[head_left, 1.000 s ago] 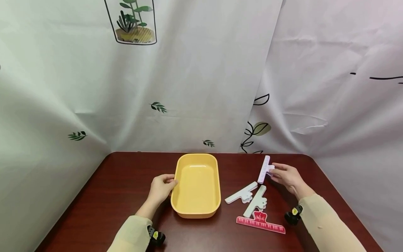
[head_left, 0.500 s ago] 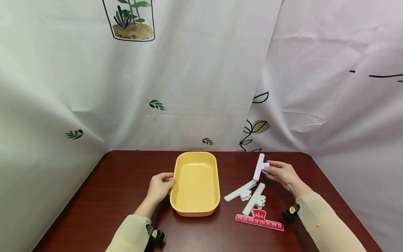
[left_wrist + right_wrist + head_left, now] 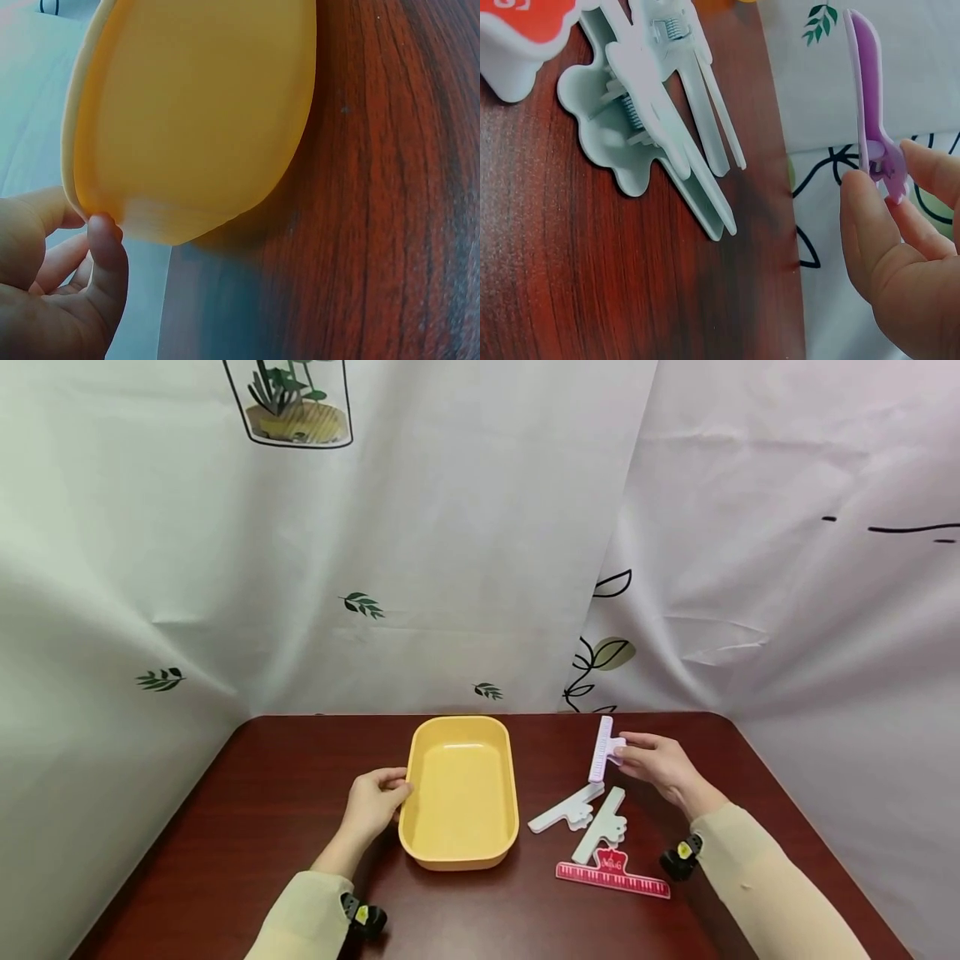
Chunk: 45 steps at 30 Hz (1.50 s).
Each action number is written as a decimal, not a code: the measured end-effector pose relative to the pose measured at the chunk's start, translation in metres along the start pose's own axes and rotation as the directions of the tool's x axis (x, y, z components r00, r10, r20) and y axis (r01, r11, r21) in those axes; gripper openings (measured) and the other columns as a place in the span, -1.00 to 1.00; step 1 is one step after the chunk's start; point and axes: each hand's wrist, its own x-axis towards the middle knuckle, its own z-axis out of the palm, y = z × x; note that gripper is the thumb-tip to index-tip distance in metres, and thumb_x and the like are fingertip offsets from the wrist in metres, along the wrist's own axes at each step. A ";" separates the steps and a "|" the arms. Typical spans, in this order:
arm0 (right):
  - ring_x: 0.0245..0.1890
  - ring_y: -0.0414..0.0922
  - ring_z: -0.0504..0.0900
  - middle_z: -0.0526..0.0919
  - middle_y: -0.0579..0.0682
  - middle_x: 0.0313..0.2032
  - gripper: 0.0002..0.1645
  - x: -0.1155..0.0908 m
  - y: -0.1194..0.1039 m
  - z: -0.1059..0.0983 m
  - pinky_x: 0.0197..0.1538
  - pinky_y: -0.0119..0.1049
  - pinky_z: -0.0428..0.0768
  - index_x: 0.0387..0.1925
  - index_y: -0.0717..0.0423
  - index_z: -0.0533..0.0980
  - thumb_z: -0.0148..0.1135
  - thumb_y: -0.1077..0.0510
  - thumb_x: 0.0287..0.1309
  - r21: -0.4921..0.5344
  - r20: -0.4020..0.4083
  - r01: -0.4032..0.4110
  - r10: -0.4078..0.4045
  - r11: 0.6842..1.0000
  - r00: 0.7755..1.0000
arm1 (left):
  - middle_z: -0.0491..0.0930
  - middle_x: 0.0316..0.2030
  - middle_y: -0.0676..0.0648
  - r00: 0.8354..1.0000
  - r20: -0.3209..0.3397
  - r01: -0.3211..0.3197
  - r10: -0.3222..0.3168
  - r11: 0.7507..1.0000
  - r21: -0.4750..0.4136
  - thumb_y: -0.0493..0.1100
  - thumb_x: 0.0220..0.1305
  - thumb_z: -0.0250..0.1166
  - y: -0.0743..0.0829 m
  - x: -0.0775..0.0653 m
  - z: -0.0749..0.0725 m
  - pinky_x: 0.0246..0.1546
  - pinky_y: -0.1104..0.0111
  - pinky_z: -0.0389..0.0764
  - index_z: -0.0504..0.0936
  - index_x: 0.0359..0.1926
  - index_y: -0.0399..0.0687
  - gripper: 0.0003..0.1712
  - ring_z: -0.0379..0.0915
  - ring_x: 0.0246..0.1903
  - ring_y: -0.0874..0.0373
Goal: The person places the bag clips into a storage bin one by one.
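My left hand (image 3: 371, 802) pinches the left rim of a yellow rectangular tray (image 3: 459, 858) between thumb and fingers; the left wrist view shows the thumb (image 3: 106, 259) at the rim. Nothing lies inside the tray. On the right, my right hand (image 3: 660, 764) pinches a lilac clip (image 3: 602, 750) by its handle, thumb on one side and fingers on the other. In the right wrist view that lilac clip (image 3: 868, 97) has its long jaws pointing up. Nearer me lie a white clip (image 3: 566, 810), a pale green clip (image 3: 600, 828) and a red clip (image 3: 613, 877) with a piano-key pattern.
The items stand on a dark red-brown wooden table (image 3: 465, 918). A pale fabric backdrop (image 3: 465, 543) with printed leaves hangs behind the far edge and along both sides. The pale green clip lies close to the red and white clips, between the tray and my right wrist.
My right hand has carried the lilac clip leftward, toward the tray. My left hand keeps its hold on the rim. The whole view has shifted slightly.
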 end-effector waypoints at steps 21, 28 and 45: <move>-0.29 -0.27 0.65 0.61 -0.15 -0.28 -0.19 0.000 -0.003 0.006 0.03 -0.14 0.60 0.34 0.46 0.09 0.23 0.26 0.17 -0.018 0.014 0.015 -0.015 1.000 1.000 | 0.61 -0.28 -0.24 1.000 0.010 -0.016 0.016 1.000 0.012 -0.32 0.15 0.26 -0.002 -0.003 -0.002 -0.65 0.34 0.60 0.56 0.04 -0.36 -0.60 0.50 -0.55 0.20; -0.29 -0.27 0.64 0.60 -0.12 -0.26 -0.18 0.000 -0.004 0.011 0.02 -0.17 0.61 0.35 0.44 0.10 0.25 0.26 0.15 -0.006 0.016 0.004 -0.004 1.000 1.000 | 0.61 -0.29 -0.23 1.000 0.009 -0.017 0.017 1.000 0.007 -0.33 0.15 0.27 0.000 -0.003 -0.002 -0.65 0.35 0.60 0.56 0.03 -0.37 -0.61 0.50 -0.56 0.21; -0.30 -0.25 0.65 0.60 -0.10 -0.29 -0.24 -0.002 -0.007 0.020 0.02 -0.13 0.61 0.30 0.48 0.14 0.22 0.31 0.14 -0.006 0.038 0.016 -0.016 1.000 0.999 | 0.62 -0.29 -0.24 1.000 -0.002 -0.015 0.015 1.000 0.012 -0.31 0.14 0.27 0.000 -0.004 -0.002 -0.65 0.36 0.59 0.57 0.03 -0.36 -0.60 0.49 -0.58 0.19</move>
